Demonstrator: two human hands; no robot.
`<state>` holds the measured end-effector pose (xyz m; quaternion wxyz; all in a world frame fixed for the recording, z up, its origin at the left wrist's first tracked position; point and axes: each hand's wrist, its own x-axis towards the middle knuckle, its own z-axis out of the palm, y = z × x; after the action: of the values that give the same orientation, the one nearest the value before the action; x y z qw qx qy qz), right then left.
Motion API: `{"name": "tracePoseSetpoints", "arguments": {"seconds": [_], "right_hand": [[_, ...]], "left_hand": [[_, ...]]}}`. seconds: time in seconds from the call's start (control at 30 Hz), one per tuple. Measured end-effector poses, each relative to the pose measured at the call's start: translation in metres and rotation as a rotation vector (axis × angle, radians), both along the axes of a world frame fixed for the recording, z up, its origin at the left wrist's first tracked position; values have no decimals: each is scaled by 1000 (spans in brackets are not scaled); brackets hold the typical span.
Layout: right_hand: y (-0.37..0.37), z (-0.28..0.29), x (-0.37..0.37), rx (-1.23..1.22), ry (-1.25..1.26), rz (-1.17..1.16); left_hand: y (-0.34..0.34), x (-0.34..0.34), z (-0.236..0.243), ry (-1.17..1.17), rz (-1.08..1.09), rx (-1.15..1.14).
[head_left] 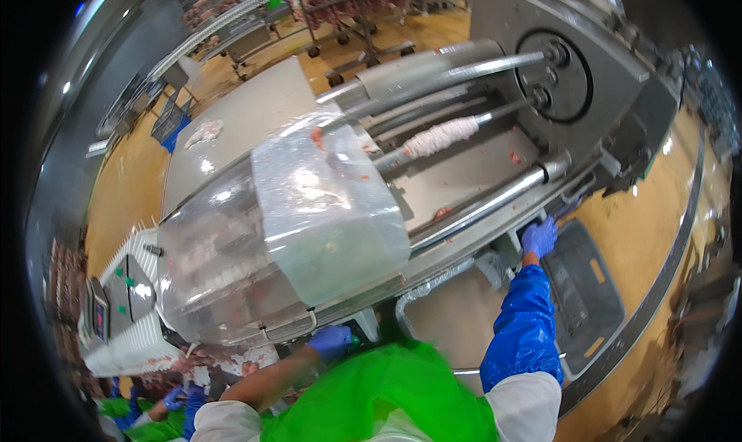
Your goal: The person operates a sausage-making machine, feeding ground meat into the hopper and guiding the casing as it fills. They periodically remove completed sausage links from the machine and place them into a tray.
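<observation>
1. View from above of a large steel sausage-filling machine [255, 109], seen by the person standing at its near edge, wearing a green apron [379, 395].
2. Left hand [331, 341], blue glove, is at the machine's near edge, just under the clear plastic guard [286, 233]; fingers curled against a small green part, can't tell if it grips it.
3. Right hand [539, 237], blue glove w/ blue sleeve cover, touches the machine's right edge, fingers bent over the rim, gripping no loose item.
4. Steel tubes [479, 198] run from the guard toward a round turret plate [560, 75]; one tube carries bunched white casing [440, 136].
5. Grey floor tray [583, 287] lies just beside the right hand.
6. Another person's blue gloves [182, 399] show at lower left.
</observation>
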<state>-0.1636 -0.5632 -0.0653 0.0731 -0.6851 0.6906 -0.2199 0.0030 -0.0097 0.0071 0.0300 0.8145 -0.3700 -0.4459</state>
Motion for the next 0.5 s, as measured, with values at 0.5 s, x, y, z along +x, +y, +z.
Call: {"name": "tracePoseSetpoints", "arguments": {"seconds": [0.5], "right_hand": [[130,92,180,32,-272,844]], "left_hand": [[54,12,1,-250,-104,-331]]}}
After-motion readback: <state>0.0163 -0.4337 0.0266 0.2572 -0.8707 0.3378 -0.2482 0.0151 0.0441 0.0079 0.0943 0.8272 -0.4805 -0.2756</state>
